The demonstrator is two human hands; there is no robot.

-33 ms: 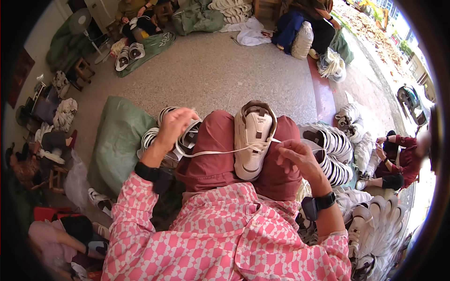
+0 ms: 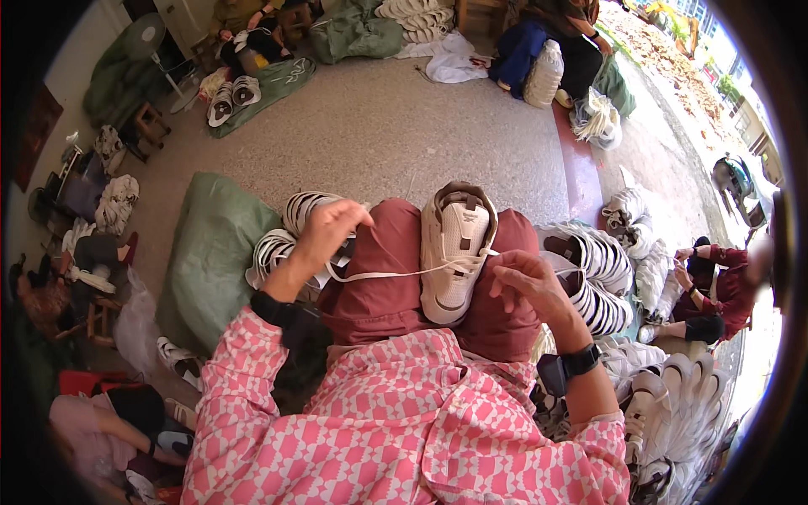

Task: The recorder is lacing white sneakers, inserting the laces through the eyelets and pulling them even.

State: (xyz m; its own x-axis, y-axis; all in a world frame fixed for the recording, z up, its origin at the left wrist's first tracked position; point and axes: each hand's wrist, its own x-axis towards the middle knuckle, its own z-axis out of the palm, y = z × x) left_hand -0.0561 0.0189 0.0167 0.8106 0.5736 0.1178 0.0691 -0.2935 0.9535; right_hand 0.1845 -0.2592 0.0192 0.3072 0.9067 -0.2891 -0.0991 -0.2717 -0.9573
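Observation:
A beige-and-white sneaker (image 2: 454, 286) stands between my knees, its toe toward me and its brown-lined opening away. White shoelace (image 2: 387, 274) runs from its eyelets out to both sides. My left hand (image 2: 324, 240) is raised over my left knee with its fingers pinched together; the lace bends up to it, its end hidden by the hand. Beside the shoe, my right hand (image 2: 526, 282) has curled fingers closed on the lace's other side, which passes from the upper eyelet over my right knee. Dark bands circle both wrists.
Striped white shoes (image 2: 598, 269) are stacked by my right knee, and more shoes (image 2: 311, 206) lie past my left hand. A green sack (image 2: 210, 252) stands at left. Clear bags of shoes (image 2: 690, 404) fill the lower right. Another person (image 2: 728, 290) sits at right; others sit around the room.
My left hand has shifted slightly right and lower, toward the shoe, its fingers closer together. My right hand's fingers have curled a little. The sneaker has stayed in place.

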